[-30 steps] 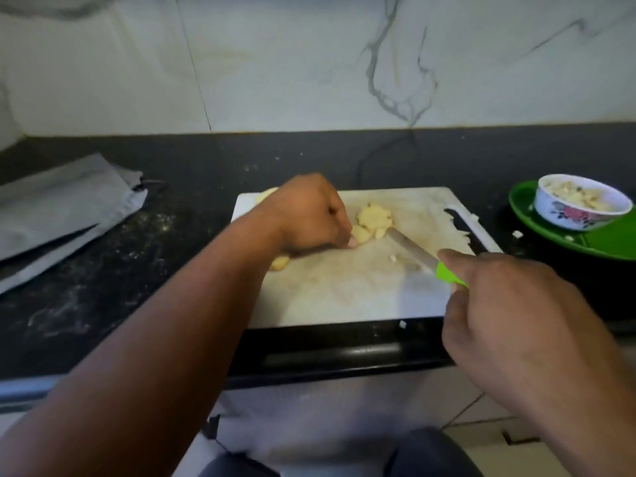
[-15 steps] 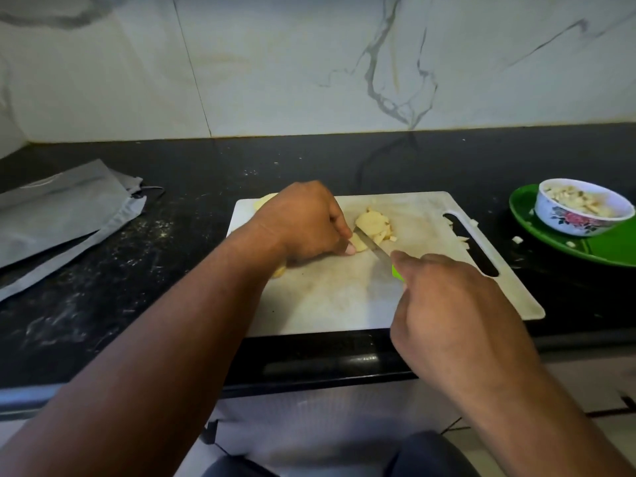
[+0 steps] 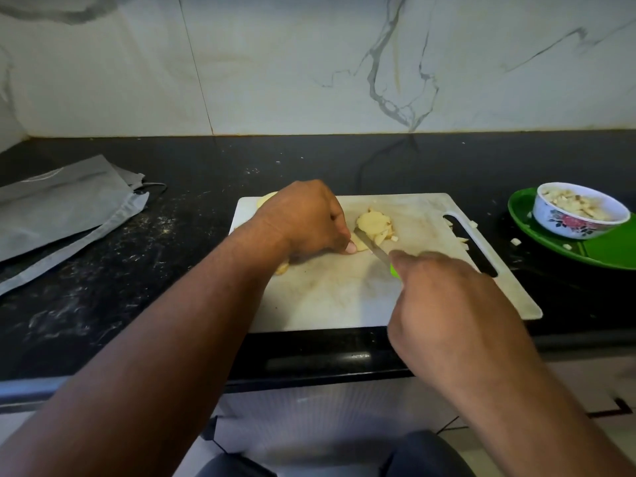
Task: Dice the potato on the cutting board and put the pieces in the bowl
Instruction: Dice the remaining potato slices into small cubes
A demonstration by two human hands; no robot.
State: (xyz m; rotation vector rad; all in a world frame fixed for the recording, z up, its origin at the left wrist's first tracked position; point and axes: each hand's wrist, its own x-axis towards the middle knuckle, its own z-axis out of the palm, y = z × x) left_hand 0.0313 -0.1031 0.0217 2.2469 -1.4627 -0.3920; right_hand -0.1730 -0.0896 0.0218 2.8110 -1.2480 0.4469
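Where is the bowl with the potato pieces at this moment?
In the head view the bowl stands at the far right, on the green plate on the black counter, right of the cutting board.

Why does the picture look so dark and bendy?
Head view: dim light, so the black counter goes murky; the wide lens curves the cutting board and stretches both arms; the left hand casts a soft shadow; the bowl looks slightly fuzzy.
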